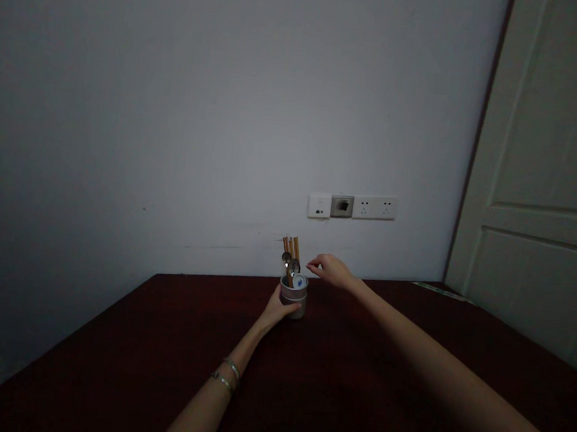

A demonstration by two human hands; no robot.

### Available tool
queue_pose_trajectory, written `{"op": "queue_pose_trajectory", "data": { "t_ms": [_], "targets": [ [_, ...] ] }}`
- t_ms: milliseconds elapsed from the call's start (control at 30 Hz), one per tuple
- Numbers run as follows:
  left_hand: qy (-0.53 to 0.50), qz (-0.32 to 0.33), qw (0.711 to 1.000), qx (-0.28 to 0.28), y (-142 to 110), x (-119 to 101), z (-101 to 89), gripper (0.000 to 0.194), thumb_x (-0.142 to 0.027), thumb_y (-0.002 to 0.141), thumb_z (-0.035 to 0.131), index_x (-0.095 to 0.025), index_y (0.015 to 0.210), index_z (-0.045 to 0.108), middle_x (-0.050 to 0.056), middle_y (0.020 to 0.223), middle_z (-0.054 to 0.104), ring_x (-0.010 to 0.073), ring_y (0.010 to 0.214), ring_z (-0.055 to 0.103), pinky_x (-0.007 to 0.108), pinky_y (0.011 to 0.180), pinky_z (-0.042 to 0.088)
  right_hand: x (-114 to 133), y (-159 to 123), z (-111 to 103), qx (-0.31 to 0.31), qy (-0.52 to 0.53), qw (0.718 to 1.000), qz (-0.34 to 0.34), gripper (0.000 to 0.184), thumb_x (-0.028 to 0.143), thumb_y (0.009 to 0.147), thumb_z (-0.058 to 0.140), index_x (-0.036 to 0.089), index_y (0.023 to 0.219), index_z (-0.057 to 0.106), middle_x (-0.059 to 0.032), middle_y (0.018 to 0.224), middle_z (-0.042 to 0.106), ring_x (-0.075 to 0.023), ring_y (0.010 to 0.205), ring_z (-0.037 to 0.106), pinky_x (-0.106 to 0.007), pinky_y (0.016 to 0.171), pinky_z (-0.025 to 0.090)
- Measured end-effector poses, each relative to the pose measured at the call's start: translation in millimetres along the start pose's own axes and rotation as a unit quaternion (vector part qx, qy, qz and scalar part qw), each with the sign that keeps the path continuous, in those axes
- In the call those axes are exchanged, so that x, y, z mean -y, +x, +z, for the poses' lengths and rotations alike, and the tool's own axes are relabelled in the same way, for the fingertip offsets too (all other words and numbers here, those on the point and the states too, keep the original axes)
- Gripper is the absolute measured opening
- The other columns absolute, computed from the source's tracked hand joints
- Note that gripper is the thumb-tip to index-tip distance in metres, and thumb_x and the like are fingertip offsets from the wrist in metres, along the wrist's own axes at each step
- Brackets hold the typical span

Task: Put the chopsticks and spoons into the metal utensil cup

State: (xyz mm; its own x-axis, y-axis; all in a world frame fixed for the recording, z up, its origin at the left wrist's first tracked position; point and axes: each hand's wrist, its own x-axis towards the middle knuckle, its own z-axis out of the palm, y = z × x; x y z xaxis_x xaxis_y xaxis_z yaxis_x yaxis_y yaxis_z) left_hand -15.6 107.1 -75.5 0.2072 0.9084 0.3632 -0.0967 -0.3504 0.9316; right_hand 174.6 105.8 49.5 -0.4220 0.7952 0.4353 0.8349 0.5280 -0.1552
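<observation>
A grey cylindrical utensil holder [297,310] stands upright on the dark red table. My left hand [276,308] is wrapped around its left and near side, with the thumb across the front. Several brown chopsticks [296,246] stick up out of the holder. Two metal spoons [294,266] lean in front of them, bowls upward. A white spoon with a blue mark [300,282] sits low at the rim. Just right of the utensils, my right hand [333,271] hangs in the air, fingertips drawn together, with nothing visible between them.
The dark red table [159,339] runs back to a pale wall [225,138]. Wall sockets [374,208] and a grey switch plate [342,207] are set above its rear edge. A pale panelled door [547,163] stands at the right. A thin flat strip [442,293] lies at the back right.
</observation>
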Motion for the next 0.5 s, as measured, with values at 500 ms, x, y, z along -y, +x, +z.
{"op": "queue_pose_trajectory", "data": {
  "t_ms": [500],
  "targets": [
    [-0.044,0.020,0.998,-0.026,1.1,2.9,0.4,0.085,-0.025,0.050,0.078,-0.015,0.123,0.037,0.016,0.126,0.045,0.0246,0.115,0.043,0.038,0.099,0.030,-23.4,-64.6,50.1,-0.094,-0.006,0.981,0.171,0.038,0.035,0.086,0.032,0.019,0.111,0.055,-0.0078,0.107,0.057,-0.0179,0.102,0.048,-0.025,0.081,0.037]
  ]
}}
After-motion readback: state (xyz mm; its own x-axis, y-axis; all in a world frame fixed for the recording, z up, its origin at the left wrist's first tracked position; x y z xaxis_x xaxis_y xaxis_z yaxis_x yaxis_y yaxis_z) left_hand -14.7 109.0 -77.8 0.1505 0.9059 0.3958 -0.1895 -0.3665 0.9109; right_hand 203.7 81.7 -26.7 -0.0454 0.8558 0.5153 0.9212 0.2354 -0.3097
